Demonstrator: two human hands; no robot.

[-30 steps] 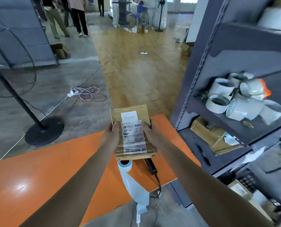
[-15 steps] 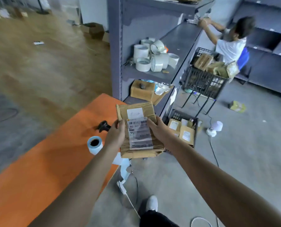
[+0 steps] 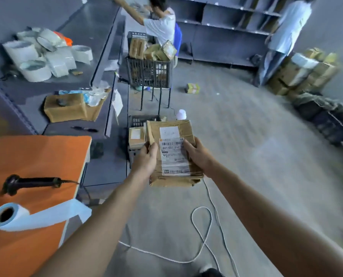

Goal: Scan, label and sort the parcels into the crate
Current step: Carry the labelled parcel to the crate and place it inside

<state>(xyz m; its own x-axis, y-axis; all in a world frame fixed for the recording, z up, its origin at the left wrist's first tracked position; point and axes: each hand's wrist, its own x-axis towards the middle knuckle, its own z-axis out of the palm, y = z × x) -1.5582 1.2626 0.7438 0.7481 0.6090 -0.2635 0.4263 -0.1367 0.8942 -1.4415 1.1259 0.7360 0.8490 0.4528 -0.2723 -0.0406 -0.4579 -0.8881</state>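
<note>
I hold a flat brown cardboard parcel [image 3: 173, 176] with a white barcode label on top, out over the floor. My left hand [image 3: 146, 160] grips its left edge and my right hand [image 3: 196, 154] its right edge, thumbs on the label. Just beyond and below it sits a dark crate [image 3: 141, 119] on the floor, with a labelled parcel [image 3: 136, 137] inside. On the orange table [image 3: 36, 156] at the left lie a black handheld scanner [image 3: 29, 182] and a roll of blue-white labels [image 3: 8, 215].
Grey shelving [image 3: 98, 33] at the left holds tape rolls [image 3: 36, 56] and an open carton [image 3: 66, 106]. A raised black basket [image 3: 149, 71] of parcels stands behind the crate, with two people beyond it. White cable [image 3: 202, 232] loops on the floor. Stacked boxes [image 3: 306, 70] sit far right.
My view has swung right, away from the table toward the floor crate. The parcel stays gripped in both hands and now hangs off the table, close to the crate.
</note>
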